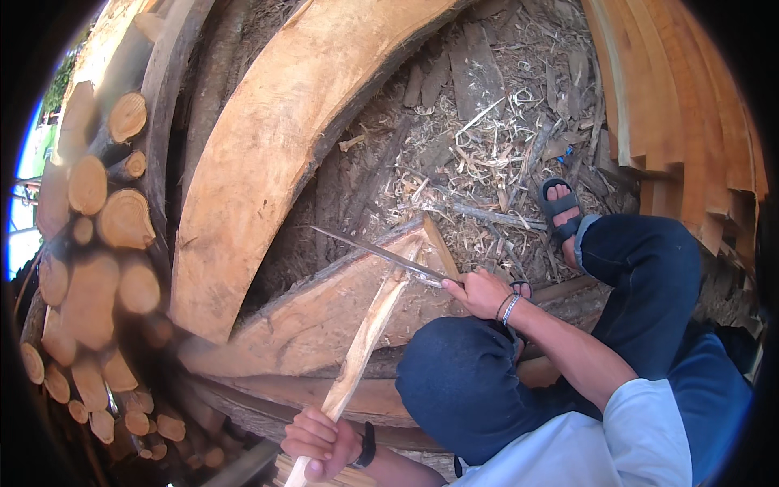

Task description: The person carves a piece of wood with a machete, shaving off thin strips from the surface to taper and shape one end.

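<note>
My left hand (322, 441) is wrapped round the lower part of a pale, peeled wooden stick (363, 349). The stick slants up and to the right, and its far end lies over a flat wooden slab (304, 329) with a bark edge. In my right hand (484, 294) is a machete (365, 246), its long narrow blade pointing left and slightly away from me. The blade crosses the stick near its far end; whether it touches the wood I cannot tell. Most of the machete's handle is hidden in my fingers.
A large curved plank (251, 154) arches across the left and far side. Cut logs (127, 219) are stacked at the far left. Wood shavings (503, 150) and bark litter the ground. Sawn boards (649, 89) stand at the right. My sandalled foot (561, 209) and bent knees are close by.
</note>
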Action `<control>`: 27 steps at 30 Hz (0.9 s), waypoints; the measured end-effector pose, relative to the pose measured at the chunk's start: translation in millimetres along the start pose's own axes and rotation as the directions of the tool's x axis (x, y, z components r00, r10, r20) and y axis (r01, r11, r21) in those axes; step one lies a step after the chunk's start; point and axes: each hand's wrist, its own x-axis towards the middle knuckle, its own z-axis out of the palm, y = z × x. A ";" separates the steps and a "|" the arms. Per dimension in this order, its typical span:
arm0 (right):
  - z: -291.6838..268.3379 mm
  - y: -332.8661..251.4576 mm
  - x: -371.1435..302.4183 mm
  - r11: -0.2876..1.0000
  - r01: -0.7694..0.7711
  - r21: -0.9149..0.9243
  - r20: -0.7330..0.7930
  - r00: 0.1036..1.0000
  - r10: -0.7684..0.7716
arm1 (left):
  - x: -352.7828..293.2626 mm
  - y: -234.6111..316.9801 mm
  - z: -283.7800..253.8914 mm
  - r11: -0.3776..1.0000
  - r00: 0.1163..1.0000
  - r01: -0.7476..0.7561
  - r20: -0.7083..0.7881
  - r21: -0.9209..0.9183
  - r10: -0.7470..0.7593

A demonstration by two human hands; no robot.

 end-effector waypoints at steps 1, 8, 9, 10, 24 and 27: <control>-2.3 3.3 7.9 1.000 -0.004 -0.004 -0.002 1.000 0.004 | 0.6 0.8 -2.3 1.000 1.000 0.007 0.005 0.004 -0.007; -1.1 -3.9 -1.3 0.999 -0.022 0.036 0.044 0.999 0.020 | 2.0 3.2 -6.4 1.000 0.999 0.016 0.036 -0.007 -0.016; 0.1 -4.6 -4.5 0.999 -0.029 0.041 0.059 0.998 0.027 | 1.6 2.5 -7.4 1.000 0.999 0.016 0.035 -0.014 -0.015; 1.7 -1.1 -1.3 0.999 -0.019 0.033 0.045 0.999 0.018 | 1.1 1.8 -8.2 1.000 0.999 0.015 0.033 -0.020 -0.015; -12.8 4.1 6.5 0.999 -0.037 0.028 0.042 0.998 0.036 | 2.7 0.3 3.8 0.999 1.000 -0.002 -0.009 0.034 0.002; -17.6 2.1 8.5 0.999 -0.035 0.020 0.043 0.999 0.034 | 6.7 0.2 3.4 0.999 0.999 0.028 0.016 0.032 -0.028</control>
